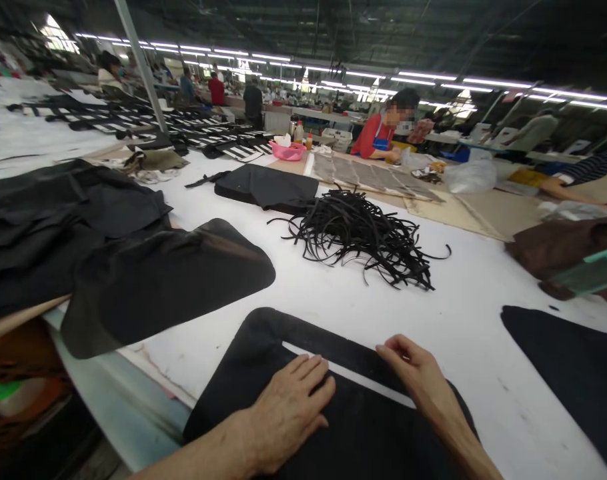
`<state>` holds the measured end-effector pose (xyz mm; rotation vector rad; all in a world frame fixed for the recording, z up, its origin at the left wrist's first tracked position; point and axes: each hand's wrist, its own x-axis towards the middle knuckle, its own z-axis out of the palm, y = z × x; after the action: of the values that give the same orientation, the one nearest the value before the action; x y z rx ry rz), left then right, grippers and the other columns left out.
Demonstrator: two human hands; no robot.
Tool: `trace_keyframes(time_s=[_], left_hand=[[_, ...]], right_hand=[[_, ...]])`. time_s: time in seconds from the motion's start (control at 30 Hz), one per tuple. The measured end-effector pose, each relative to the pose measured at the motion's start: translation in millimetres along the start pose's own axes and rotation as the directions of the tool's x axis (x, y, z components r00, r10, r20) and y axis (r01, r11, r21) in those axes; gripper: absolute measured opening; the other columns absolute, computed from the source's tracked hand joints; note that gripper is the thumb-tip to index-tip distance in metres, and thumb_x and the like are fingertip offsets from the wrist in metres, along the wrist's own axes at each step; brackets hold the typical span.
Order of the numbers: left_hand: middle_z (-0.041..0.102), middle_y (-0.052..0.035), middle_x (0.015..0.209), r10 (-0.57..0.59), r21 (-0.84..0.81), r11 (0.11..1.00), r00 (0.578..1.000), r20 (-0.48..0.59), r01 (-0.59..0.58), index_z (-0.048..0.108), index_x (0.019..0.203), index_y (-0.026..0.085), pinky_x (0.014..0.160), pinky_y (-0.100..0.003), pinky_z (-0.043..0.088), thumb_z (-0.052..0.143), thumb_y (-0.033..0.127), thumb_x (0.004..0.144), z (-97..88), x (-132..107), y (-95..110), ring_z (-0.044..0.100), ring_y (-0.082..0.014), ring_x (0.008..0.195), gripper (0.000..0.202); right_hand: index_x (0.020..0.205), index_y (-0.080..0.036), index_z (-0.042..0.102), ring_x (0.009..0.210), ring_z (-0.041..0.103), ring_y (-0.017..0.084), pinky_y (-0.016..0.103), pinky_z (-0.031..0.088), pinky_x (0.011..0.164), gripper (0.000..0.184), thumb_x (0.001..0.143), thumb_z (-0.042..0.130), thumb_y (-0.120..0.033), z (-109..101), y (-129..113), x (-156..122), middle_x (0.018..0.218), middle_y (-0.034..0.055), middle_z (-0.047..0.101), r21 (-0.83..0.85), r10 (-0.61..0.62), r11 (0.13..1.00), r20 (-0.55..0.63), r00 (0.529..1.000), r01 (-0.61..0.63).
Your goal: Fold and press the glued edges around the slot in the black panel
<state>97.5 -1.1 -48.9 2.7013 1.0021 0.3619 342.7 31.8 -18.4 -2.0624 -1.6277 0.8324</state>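
A black panel with rounded corners point(373, 437), of fabric or leather-like sheet, lies flat on the white tabletop before me. Along its upper part runs a narrow white strip point(368, 380); whether it is a slot or a tape I cannot tell. My left hand point(293, 407) rests flat on the panel, fingertips at the strip's left part. Over the panel's upper right edge, my right hand point(413, 370) has its thumb and fingers drawn together in a pinch, touching the panel above the strip. Anything between those fingertips is hidden or too small to make out.
Beyond the panel lies a heap of thin black strips point(363, 233) beside a stack of black pieces point(268, 187). Another black panel point(183, 280) and piled black sheets point(58, 220) are left; a dark piece point(573, 373) lies right. A person in red point(371, 133) works across the table.
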Motion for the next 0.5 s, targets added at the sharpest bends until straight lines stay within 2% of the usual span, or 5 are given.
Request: trace_keyframes(time_s=[0.1, 0.17, 0.2, 0.33, 0.5], left_hand=[[0.039, -0.0077, 0.139, 0.016, -0.018, 1.000, 1.000, 0.017, -0.016, 0.039, 0.126, 0.019, 0.108, -0.034, 0.029, 0.050, 0.030, 0.088, -6.7, 3.2, 2.8, 0.033, -0.0203, 0.129, 0.042], [0.041, -0.0074, 0.138, 0.009, -0.006, 1.000, 1.000, 0.001, -0.009, 0.040, 0.125, 0.018, 0.107, -0.033, 0.030, 0.049, 0.028, 0.088, -11.0, -1.7, 2.8, 0.034, -0.0199, 0.128, 0.039], [0.042, -0.0077, 0.136, -0.005, 0.012, 1.000, 1.000, -0.015, 0.005, 0.041, 0.124, 0.018, 0.107, -0.034, 0.031, 0.048, 0.028, 0.089, -12.3, -5.6, 2.0, 0.035, -0.0201, 0.127, 0.038], [0.050, -0.0124, 0.128, -0.075, 0.167, 0.982, 0.994, -0.079, 0.087, 0.047, 0.118, 0.015, 0.102, -0.039, 0.038, 0.054, 0.031, 0.085, -9.9, -23.8, -7.5, 0.043, -0.0248, 0.121, 0.037], [0.056, -0.0164, 0.120, -0.112, 0.303, 0.941, 0.983, -0.146, 0.153, 0.052, 0.113, 0.013, 0.094, -0.040, 0.046, 0.066, 0.039, 0.076, 2.3, -37.3, -18.4, 0.051, -0.0289, 0.113, 0.048]], right_hand=[[0.071, -0.022, 0.048, 0.052, 0.038, 0.013, 0.025, 0.030, 0.049, 0.028, 0.079, 0.046, -0.049, -11.2, 1.8, 4.2, 0.061, -0.0037, 0.046, 0.152, 0.007, 0.988, -0.090, 0.996, 0.007], [0.075, -0.022, 0.050, 0.054, 0.039, 0.013, 0.025, 0.032, 0.051, 0.027, 0.079, 0.046, -0.048, -10.8, -4.1, 2.0, 0.063, -0.0032, 0.047, 0.143, -0.009, 0.989, -0.114, 0.993, 0.025], [0.075, -0.022, 0.051, 0.055, 0.039, 0.013, 0.025, 0.032, 0.052, 0.025, 0.079, 0.046, -0.047, -7.2, -9.7, -0.4, 0.063, -0.0033, 0.047, 0.123, -0.027, 0.992, -0.089, 0.996, 0.038], [0.070, -0.023, 0.053, 0.059, 0.044, 0.015, 0.025, 0.032, 0.056, 0.017, 0.079, 0.047, -0.036, 25.2, -47.0, -12.3, 0.060, -0.0039, 0.049, 0.055, -0.151, 0.988, 0.110, 0.982, 0.146], [0.071, -0.023, 0.055, 0.069, 0.050, 0.013, 0.024, 0.032, 0.064, 0.009, 0.078, 0.050, -0.021, 75.4, -93.3, -6.8, 0.071, -0.0040, 0.057, -0.036, -0.346, 0.932, 0.210, 0.915, 0.361]])
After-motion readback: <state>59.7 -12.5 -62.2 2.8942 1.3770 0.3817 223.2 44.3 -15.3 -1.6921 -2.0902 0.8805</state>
